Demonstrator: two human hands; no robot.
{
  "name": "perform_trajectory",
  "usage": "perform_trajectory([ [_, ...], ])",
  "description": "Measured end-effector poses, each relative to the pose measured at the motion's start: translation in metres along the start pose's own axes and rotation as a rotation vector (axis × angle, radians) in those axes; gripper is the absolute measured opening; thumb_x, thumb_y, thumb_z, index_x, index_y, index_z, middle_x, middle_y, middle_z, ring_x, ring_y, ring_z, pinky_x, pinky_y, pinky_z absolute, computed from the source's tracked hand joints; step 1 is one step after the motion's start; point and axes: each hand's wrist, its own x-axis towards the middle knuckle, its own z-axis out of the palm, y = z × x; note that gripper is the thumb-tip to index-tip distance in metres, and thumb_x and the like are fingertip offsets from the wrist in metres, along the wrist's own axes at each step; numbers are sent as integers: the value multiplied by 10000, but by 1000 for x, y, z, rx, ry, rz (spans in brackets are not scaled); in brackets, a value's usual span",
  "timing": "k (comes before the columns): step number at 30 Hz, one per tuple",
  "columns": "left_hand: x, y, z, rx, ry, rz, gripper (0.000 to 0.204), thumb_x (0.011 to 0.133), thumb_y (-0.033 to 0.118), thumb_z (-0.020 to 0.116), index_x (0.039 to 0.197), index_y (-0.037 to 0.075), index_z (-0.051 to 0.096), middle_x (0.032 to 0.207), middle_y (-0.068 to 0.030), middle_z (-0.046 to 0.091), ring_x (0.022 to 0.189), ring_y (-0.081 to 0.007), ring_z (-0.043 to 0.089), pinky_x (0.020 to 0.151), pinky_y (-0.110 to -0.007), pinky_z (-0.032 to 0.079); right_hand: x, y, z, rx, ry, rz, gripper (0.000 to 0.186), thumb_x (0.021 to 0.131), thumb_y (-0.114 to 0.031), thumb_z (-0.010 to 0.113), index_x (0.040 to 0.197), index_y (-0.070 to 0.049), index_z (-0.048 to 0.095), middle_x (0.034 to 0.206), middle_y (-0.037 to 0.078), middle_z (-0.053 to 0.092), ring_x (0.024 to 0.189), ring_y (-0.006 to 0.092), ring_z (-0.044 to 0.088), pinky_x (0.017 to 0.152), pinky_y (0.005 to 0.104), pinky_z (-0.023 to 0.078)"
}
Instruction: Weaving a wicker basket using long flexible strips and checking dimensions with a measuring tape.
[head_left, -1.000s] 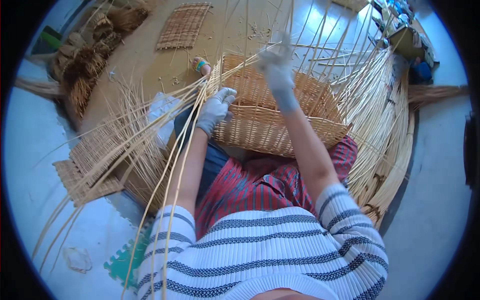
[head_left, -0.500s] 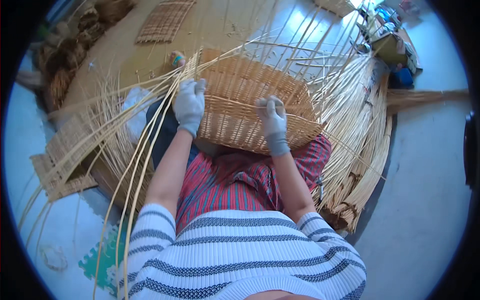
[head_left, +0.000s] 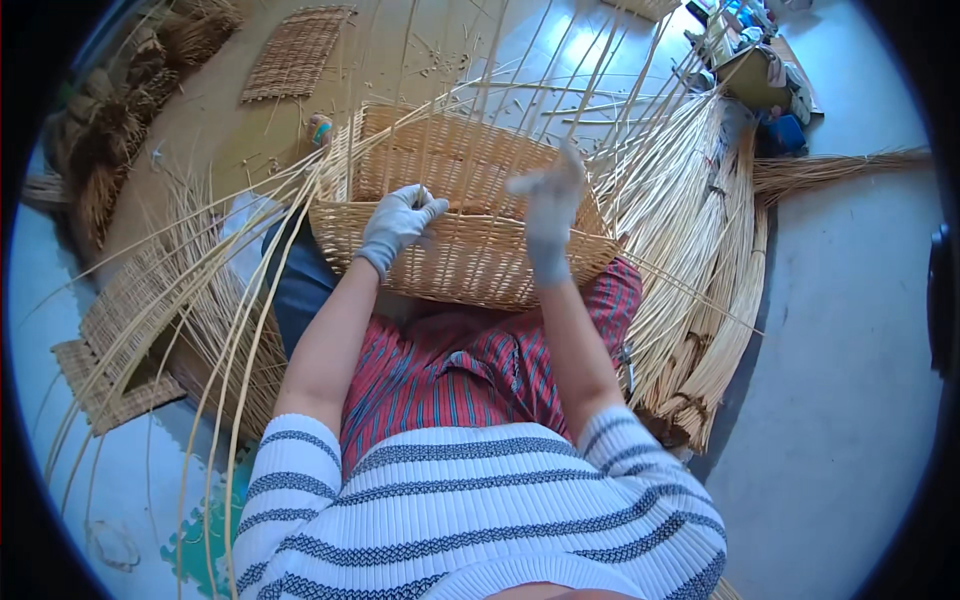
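Far left, on the floor (head_left: 860, 330): a heap of dark woven pieces (head_left: 110, 120), a flat woven mat (head_left: 295, 52) farther off, and an unfinished woven panel (head_left: 130, 330) with long loose canes (head_left: 240, 330) sweeping across the person's left side. These canes crowd the approach from that side and would snag a sleeve.

Centre: the half-woven basket (head_left: 460, 230) rests on the person's lap, its near wall toward the body, uprights standing free above the weave. Judged light, springy and stiff in the woven wall; the free uprights look brittle if bent sharply. Best held by the woven wall or rim, not by the stakes.

The left hand (head_left: 397, 222), gloved, is clenched at the near rim, pinching what appears to be a strand. The right hand (head_left: 548, 205), gloved, is raised over the rim and blurred; I cannot tell whether it holds anything.

Right: a thick bundle of pale cane (head_left: 700, 260) lies just beside the basket, with cluttered items (head_left: 760, 70) beyond
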Motion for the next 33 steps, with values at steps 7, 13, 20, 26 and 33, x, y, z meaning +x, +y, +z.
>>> perform_trajectory([
  [7, 11, 49, 19, 698, 302, 132, 890, 637, 637, 846, 1300, 104, 584, 1057, -137, 738, 969, -315, 706, 844, -435, 526, -86, 0, -27, 34, 338, 307, 206, 1085, -257, 466, 1212, -96, 489, 846, 69, 682, 696, 121, 629, 674, 307, 537],
  [13, -9, 55, 36, 476, 668, 471, 527, 903, 487, 678, 1253, 98, 607, 1068, -156, 701, 978, -319, 689, 846, -402, 527, -62, -37, -54, -8, 275, 535, 111, 997, -156, 638, 1018, -47, 644, 855, 40, 708, 825, 136, 675, 728, 269, 535],
  [20, 21, 18, 100, 597, -131, 226, 507, 980, 471, 516, 1202, 21, 589, 1153, -197, 674, 1101, -370, 636, 921, -471, 471, -47, -10, -76, -165, 381, 336, 478, 868, 4, 721, 1307, -39, 538, 1269, 130, 608, 1098, 188, 621, 881, 327, 550],
  [26, 24, 11, 112, 558, 166, 286, 480, 1006, 494, 533, 986, 33, 663, 1001, -175, 692, 916, -360, 648, 863, -437, 485, 39, -36, -62, -358, 57, -56, 523, 955, -72, 598, 1447, -63, 422, 1309, 118, 601, 1148, 216, 622, 873, 334, 556],
  [33, -13, 43, 134, 319, 407, 626, 436, 897, 56, 669, 1319, 71, 560, 1185, -149, 646, 1045, -268, 651, 951, -392, 511, -142, -10, -214, 372, 500, 466, 118, 992, -173, 648, 1083, -99, 632, 1038, 60, 726, 866, 121, 680, 573, 209, 505],
])
